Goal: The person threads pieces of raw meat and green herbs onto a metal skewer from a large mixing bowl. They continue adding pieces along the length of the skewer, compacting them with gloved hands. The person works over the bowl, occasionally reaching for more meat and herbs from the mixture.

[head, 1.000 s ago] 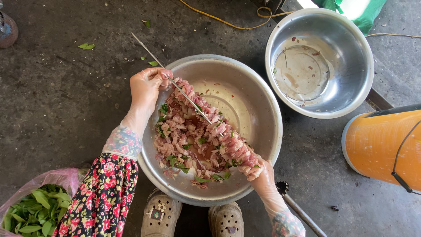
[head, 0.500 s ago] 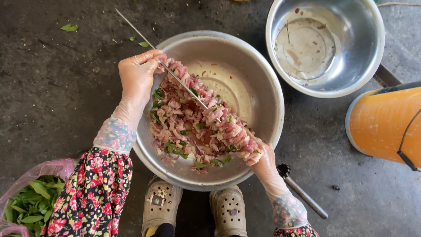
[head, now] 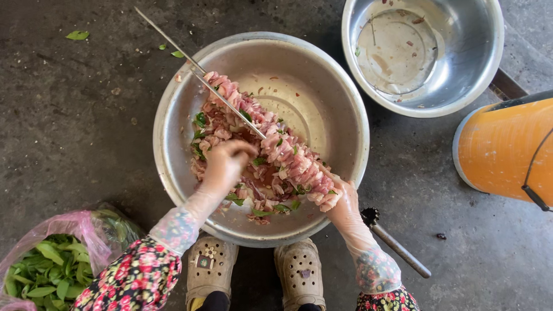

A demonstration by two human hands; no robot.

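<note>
A long metal skewer [head: 173,43] lies slanted over a large steel bowl [head: 167,98], and pink meat pieces [head: 288,152] are threaded along its lower half. My right hand [head: 348,210], in a clear glove, grips the skewer's lower end at the bowl's near rim. My left hand [head: 227,164], also gloved, is down in the loose meat and green leaves [head: 210,135] in the bowl. Its fingers are curled onto pieces just beside the skewer. The skewer's bare tip points up and left, past the bowl's rim.
A second steel bowl [head: 426,52] with scraps stands at the back right. An orange bucket [head: 507,150] is at the right. A pink bag of green leaves [head: 52,265] sits at the lower left, and a black-tipped tool [head: 397,245] lies by my beige shoes [head: 299,270].
My left hand let go of the skewer's upper part and dropped into the loose meat in the bowl. My right hand still holds the lower end.
</note>
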